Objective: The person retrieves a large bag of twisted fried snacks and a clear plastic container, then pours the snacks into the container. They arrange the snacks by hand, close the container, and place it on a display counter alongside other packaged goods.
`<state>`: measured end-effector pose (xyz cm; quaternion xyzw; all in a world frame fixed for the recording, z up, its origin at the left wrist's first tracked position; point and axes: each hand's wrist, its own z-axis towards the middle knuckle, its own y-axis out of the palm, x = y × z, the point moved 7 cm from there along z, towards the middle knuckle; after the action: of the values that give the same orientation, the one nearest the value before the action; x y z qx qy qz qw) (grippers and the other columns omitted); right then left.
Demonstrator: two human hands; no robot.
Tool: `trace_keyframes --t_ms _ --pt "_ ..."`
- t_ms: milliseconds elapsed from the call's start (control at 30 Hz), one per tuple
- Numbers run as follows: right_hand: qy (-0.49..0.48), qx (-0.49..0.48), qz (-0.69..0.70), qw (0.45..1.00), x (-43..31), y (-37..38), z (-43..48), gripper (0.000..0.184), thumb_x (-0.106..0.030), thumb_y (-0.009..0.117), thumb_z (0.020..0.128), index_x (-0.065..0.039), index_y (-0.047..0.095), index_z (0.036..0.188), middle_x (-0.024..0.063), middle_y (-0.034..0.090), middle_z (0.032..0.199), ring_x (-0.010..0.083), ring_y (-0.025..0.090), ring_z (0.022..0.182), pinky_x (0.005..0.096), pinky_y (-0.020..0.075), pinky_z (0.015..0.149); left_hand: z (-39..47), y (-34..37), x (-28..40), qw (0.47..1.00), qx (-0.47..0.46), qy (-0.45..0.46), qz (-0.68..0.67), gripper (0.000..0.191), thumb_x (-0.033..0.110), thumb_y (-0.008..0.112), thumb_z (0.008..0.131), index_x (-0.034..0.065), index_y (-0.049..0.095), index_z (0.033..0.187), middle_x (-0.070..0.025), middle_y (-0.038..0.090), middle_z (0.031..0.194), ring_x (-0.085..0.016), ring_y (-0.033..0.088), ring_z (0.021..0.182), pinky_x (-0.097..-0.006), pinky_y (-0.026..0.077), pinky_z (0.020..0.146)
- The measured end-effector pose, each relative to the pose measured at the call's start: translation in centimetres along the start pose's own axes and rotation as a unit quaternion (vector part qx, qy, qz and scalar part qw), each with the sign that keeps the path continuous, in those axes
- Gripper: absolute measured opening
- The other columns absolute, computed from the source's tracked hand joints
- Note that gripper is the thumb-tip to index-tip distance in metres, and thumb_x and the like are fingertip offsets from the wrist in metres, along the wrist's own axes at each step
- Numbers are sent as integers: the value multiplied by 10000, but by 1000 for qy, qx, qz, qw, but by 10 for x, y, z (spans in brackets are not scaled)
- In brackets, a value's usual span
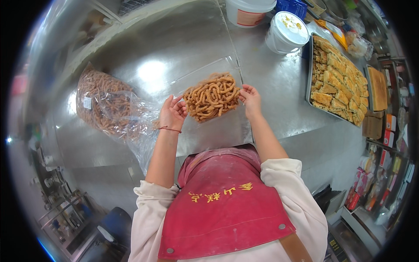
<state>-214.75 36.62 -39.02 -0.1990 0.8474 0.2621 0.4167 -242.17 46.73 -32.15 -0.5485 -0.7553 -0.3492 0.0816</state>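
A clear plastic clamshell container (204,122) is heaped with brown fried dough sticks (212,95). It rests on the steel worktable before me, its transparent lid (203,69) folded back on the far side. My left hand (173,112), with a thin red cord at the wrist, holds the container's left edge between thumb and index finger, its other fingers curled. At the opposite edge, my right hand (250,101) pinches the rim with its fingertips. Left of my left hand lies a large clear plastic bag (106,101) of the same sticks, its loose mouth towards me.
A metal tray (337,117) of cut golden pastry (338,80) stands on the right of the steel worktable (275,98). Behind are a white lidded tub (286,34) and a larger white bucket (250,14). A slab of baked pastry (378,88) sits farther right, above shelves of packages.
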Motion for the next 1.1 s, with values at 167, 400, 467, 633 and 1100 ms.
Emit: trace_keyframes --t_ms 167,400,467,633,1100 --pt "28 21 76 996 -1 -3 2 212 -7 512 821 -34 510 1031 31 503 855 110 515 703 237 443 595 2 -1 0 1000 -17 -7 -3 363 336 518 873 7 547 1023 -63 575 732 -170 531 656 -278 441 596" --pt "98 53 200 973 2 -11 1 233 -114 543 816 -82 504 1043 24 474 818 115 461 618 232 384 527 6 0 4 1000 -29 -10 3 361 338 517 871 11 550 1021 -57 582 730 -168 535 658 -276 440 596" --pt "136 39 166 976 5 -8 -4 227 -160 573 812 -80 520 1018 19 478 797 126 445 569 245 377 504 6 0 4 1000 -29 -11 6 361 339 517 871 12 552 1020 -56 585 728 -167 538 656 -275 440 594" --pt "59 -11 -269 961 3 -1 -11 262 -281 661 785 -46 591 879 3 551 695 137 481 519 270 395 470 6 -1 4 1000 -25 -14 14 352 338 517 870 15 554 1005 -53 587 727 -163 540 651 -273 441 588" --pt "118 -209 -180 954 8 55 -83 149 -228 583 832 -103 545 903 -16 577 744 93 556 662 212 347 448 0 6 11 996 -33 -73 35 334 332 502 871 26 544 998 -42 579 727 -140 537 631 -248 455 542"
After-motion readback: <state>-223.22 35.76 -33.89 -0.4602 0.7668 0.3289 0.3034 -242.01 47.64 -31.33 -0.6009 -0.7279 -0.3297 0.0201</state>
